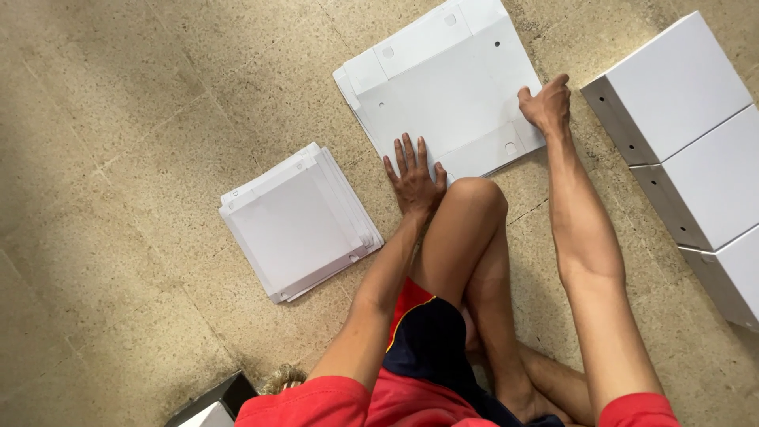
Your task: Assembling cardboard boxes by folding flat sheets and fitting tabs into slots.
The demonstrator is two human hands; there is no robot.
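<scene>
I sit on a tiled floor with my knee (473, 198) raised in front of me. A stack of flat white cardboard box blanks (443, 79) lies ahead. My left hand (413, 175) presses flat, fingers spread, on the near edge of the top blank. My right hand (545, 103) grips the blank's right edge, fingers curled around it. A second pile of smaller flat white blanks (296, 221) lies to the left, apart from both hands.
Three assembled white boxes (688, 142) stand in a row at the right edge. A dark box corner (213, 403) shows at the bottom left. Beige floor tiles (118, 158) spread out on the left.
</scene>
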